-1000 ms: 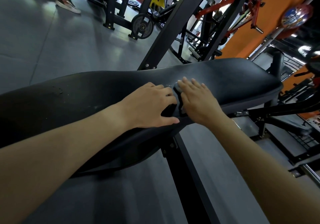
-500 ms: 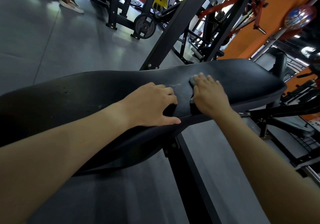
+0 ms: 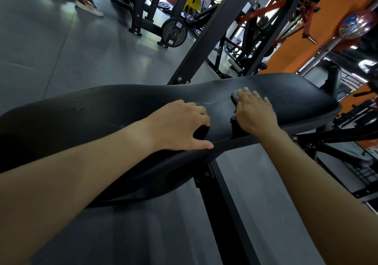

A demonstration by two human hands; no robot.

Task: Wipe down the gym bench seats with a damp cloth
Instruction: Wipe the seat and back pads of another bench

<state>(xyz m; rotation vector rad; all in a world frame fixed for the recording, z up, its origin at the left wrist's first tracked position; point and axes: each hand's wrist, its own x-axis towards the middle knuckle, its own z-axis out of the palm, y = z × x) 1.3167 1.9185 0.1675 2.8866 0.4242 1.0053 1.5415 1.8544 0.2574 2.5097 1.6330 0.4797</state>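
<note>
- Pressing small crumpled grey cloth (image 3: 234, 96) onto long black padded vinyl bench seat (image 3: 122, 105) with right hand (image 3: 255, 115); fingers straight and close together, laid flat over it, not curled round it.
- Cloth mostly hidden under that palm; only grey edges visible at the index-finger side and by the thumb.
- Bracing on the same seat with left hand (image 3: 180, 123), just left of right hand, with a clear gap between them; fingers bent with tips on the pad, thumb stretched along the near edge, nothing held.
- Faint pale wet streaks (image 3: 206, 103) on the pad between the two hands, just past left fingertips.
- Scattered small droplets (image 3: 78, 106) well left of left hand, beyond the forearm.
- Black steel support post (image 3: 221, 203) under the seat, below and between both hands.
- Round black weight plate (image 3: 174, 33) far ahead of left hand, on grey rubber floor (image 3: 51, 50).
- Orange wall (image 3: 327, 29) far ahead of right hand.
- Another person's trainers (image 3: 90, 6) far ahead-left of left hand.
</note>
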